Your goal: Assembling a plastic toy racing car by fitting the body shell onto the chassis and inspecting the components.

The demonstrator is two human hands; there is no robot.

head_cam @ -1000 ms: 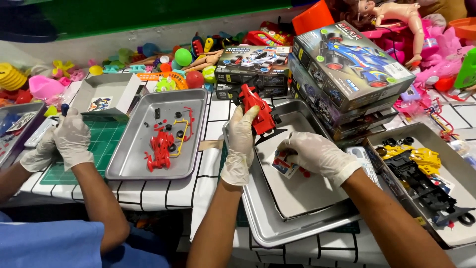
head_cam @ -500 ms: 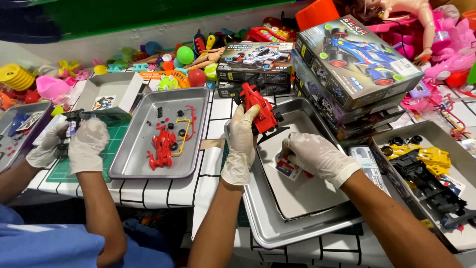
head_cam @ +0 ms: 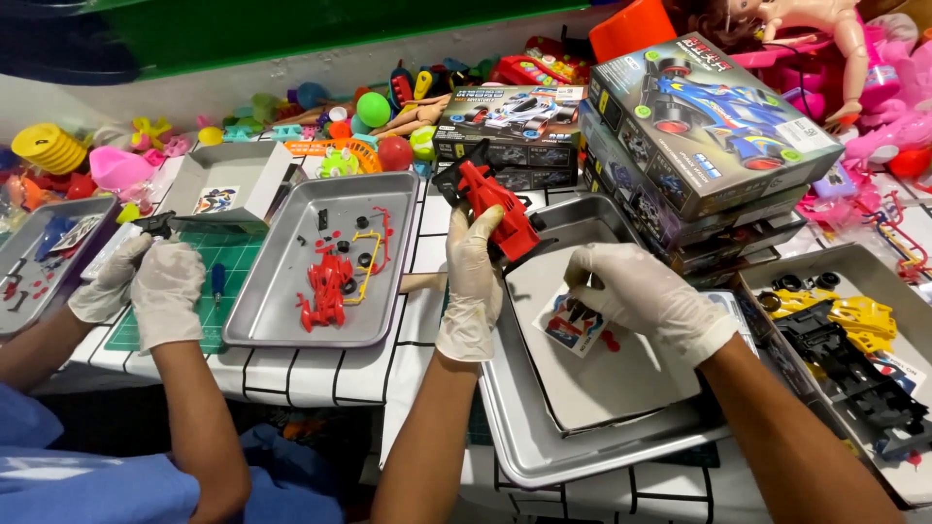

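My left hand (head_cam: 473,281), in a white glove, is shut around a red toy car body (head_cam: 500,209) and holds it tilted above the back edge of a metal tray (head_cam: 524,442). My gloved right hand (head_cam: 643,291) pinches the upper edge of a small sticker sheet (head_cam: 566,332). The sheet lies on a white board (head_cam: 621,383) inside that tray.
Stacked toy car boxes (head_cam: 699,126) stand behind the tray. A tray of yellow and black parts (head_cam: 845,340) is at the right, and one with red parts (head_cam: 325,277) at the left. A co-worker's gloved hands (head_cam: 146,281) are over a green mat (head_cam: 228,267). Loose toys crowd the back.
The co-worker's hands shifted slightly right over the green mat. My left hand still holds the red car body, and my right hand stays on the sticker sheet.
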